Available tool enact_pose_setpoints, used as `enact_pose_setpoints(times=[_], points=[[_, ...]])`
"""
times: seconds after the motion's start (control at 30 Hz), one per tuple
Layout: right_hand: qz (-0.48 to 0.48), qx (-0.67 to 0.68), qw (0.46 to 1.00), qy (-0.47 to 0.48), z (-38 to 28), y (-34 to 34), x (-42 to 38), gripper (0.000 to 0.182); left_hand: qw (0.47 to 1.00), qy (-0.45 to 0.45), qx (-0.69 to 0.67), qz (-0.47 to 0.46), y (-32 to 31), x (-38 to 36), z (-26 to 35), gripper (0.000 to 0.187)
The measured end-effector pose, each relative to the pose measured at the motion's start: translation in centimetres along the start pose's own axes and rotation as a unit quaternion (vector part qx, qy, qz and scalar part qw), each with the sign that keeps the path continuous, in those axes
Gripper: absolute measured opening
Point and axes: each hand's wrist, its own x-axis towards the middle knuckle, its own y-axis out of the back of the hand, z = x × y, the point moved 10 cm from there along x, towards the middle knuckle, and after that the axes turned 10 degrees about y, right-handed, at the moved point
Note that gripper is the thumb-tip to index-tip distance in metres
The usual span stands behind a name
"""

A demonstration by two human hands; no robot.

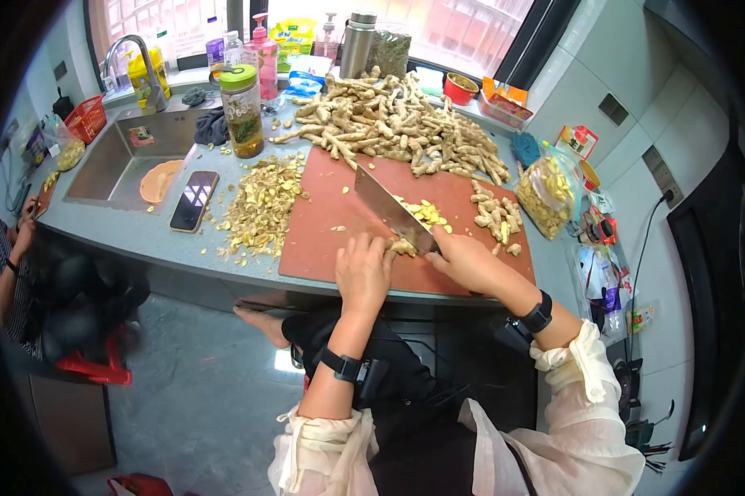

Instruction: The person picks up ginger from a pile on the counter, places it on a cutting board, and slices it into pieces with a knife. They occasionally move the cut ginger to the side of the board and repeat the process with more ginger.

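My right hand (463,258) grips a cleaver (386,202) whose broad blade slants up and left over the reddish-brown cutting board (331,223). With its fingers bent, my left hand (364,269) presses a piece of ginger (403,247) on the board, close beside the blade. Yellow ginger slices (426,212) lie just behind the blade. Toward the board's right side sits a small group of ginger pieces (496,213). A large heap of whole ginger roots (389,120) covers the back of the board and the counter behind it.
Left of the board spreads a pile of peelings and thin slices (265,198). A phone (195,201), a green-lidded bottle (242,116) and a sink (108,165) are farther left. A plastic bag of slices (547,194) stands right. Another person (17,264) sits at far left.
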Motion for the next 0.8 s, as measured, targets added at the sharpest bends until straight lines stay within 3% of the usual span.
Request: enact_pose_setpoints(times=[0.2, 0.3, 0.47, 0.6, 0.8], points=[[0.022, 0.070, 0.997, 0.015, 1.4, 0.4, -0.6, 0.038, 1.000, -0.007, 0.004, -0.004, -0.2, -0.1, 0.4, 0.016], [0.031, 0.117, 0.990, 0.073, 0.9, 1.6, -1.4, 0.039, 1.000, -0.002, 0.002, -0.005, -0.2, 0.0, 0.3, 0.016], [-0.053, 0.053, 0.996, -0.047, 0.5, 1.3, -4.7, 0.035, 1.000, -0.014, -0.012, 0.014, 0.2, 0.0, 0.5, 0.017], [-0.032, -0.025, 0.999, -0.012, 0.3, -0.2, -5.0, 0.029, 1.000, -0.013, -0.013, 0.000, 0.2, -0.1, 0.5, 0.016], [-0.001, -0.006, 1.000, 0.006, 0.7, -0.5, -3.3, 0.029, 1.000, -0.017, -0.016, -0.013, -0.1, -0.1, 0.8, 0.015]])
